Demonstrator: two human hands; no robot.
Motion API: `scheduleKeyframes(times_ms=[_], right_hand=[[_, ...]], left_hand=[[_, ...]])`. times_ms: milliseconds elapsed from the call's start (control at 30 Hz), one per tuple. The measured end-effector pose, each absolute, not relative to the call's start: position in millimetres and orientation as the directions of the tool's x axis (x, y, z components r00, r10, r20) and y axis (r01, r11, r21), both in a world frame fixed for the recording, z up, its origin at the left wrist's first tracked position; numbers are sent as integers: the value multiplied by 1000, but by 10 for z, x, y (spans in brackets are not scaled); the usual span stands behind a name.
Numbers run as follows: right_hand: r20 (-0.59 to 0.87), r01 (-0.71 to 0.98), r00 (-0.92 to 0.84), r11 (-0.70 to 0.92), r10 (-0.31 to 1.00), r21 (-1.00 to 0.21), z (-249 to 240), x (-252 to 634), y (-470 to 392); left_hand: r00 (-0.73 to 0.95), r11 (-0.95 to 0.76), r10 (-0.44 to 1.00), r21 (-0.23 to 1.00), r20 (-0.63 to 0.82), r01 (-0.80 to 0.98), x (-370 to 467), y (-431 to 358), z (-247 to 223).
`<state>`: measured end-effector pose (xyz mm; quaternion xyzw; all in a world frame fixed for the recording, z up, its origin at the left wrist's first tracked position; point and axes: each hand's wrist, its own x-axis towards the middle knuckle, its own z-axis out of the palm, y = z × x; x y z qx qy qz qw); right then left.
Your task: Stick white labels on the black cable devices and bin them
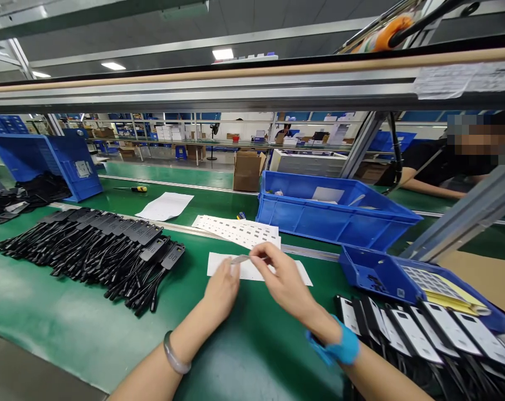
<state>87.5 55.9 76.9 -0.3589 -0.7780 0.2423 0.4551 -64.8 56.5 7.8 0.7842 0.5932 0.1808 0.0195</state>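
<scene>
Between my two hands is a small thin greyish strip [240, 259], too blurred to name more exactly. My right hand [283, 278], with a blue band at the wrist, pinches its right end between thumb and finger. At the strip's left end, the closed fingers of my left hand [222, 289] grip it; a bangle circles that wrist. Below them a white sheet [216, 264] lies on the green table, partly hidden by the hands. Just behind it are white label sheets [244, 229] with rows of small dark rectangles.
Black connector cables with flat plates [106, 245] lie piled left. At right are white-topped flat parts [419, 334] with black cables, a small blue bin [363, 270] and a long blue crate [319, 214]. A metal rail [235, 92] crosses overhead. Another person [440, 167] sits opposite, right.
</scene>
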Motion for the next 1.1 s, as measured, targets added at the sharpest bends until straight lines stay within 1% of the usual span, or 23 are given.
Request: scheduleKeyframes(times_ms=[67, 133, 167, 233, 333, 467, 500, 533, 567, 600, 633, 667, 700, 733, 767, 800, 867, 967, 1100], right_hand=[[533, 327, -250, 589, 808, -739, 788, 1135, 409], [507, 323, -188, 540, 841, -777, 725, 1357, 309], [494, 311, -163, 520, 854, -796, 672, 1443, 278], [471, 271, -122, 486, 874, -831, 550, 1561, 246], [425, 190, -66, 429, 903, -883, 383, 1624, 232], [354, 86, -39, 356, 934, -930, 277, 1627, 186], [340, 70, -49, 343, 939, -937, 276, 1630, 168], [326, 59, -65, 330, 943, -942, 284, 1633, 150], [312, 53, -82, 316, 947, -947, 299, 1637, 134], [300, 48, -95, 305, 949, -951, 318, 1641, 121], [288, 45, -103, 294, 952, -955, 339, 1643, 112], [277, 43, -104, 283, 955, -958, 358, 1643, 106], [266, 43, -99, 271, 959, -962, 373, 1641, 103], [254, 46, -92, 259, 963, -965, 383, 1639, 103], [240, 54, -88, 246, 967, -968, 387, 1636, 103], [227, 64, -86, 233, 970, -970, 387, 1633, 104], [203, 81, -85, 209, 976, -975, 376, 1629, 103], [164, 91, -96, 173, 982, -981, 350, 1630, 97], [119, 131, -125, 135, 985, -982, 319, 1627, 92]], left_hand=[[3, -49, 959, 156, 284, 987, -853, 567, 303], [-198, 177, 923, 95, 330, 980, -1092, 536, 495], [-266, 256, 903, 75, 339, 964, -1207, 516, 564], [-334, 337, 887, 46, 318, 940, -1389, 479, 643], [-331, 336, 905, 29, 266, 942, -1472, 459, 661], [-226, 214, 947, 76, 229, 974, -1248, 475, 628], [-174, 154, 960, 108, 220, 982, -1159, 475, 607], [-112, 75, 974, 183, 198, 980, -1066, 468, 577], [-45, -8, 986, 307, 162, 952, -971, 455, 538], [22, -75, 993, 472, 117, 878, -879, 435, 491], [89, -108, 994, 651, 62, 751, -789, 407, 439], [157, -94, 988, 809, 2, 581, -703, 374, 385], [223, -38, 973, 916, -57, 399, -621, 335, 334], [285, 40, 952, 969, -111, 244, -545, 292, 289], [342, 124, 927, 986, -155, 113, -476, 248, 252], [396, 209, 897, 978, -194, 7, -415, 205, 224], [471, 345, 845, 931, -252, -121, -318, 124, 189], [537, 464, 785, 867, -310, -179, -240, 40, 168], [602, 533, 730, 822, -325, -202, -211, -7, 149]])
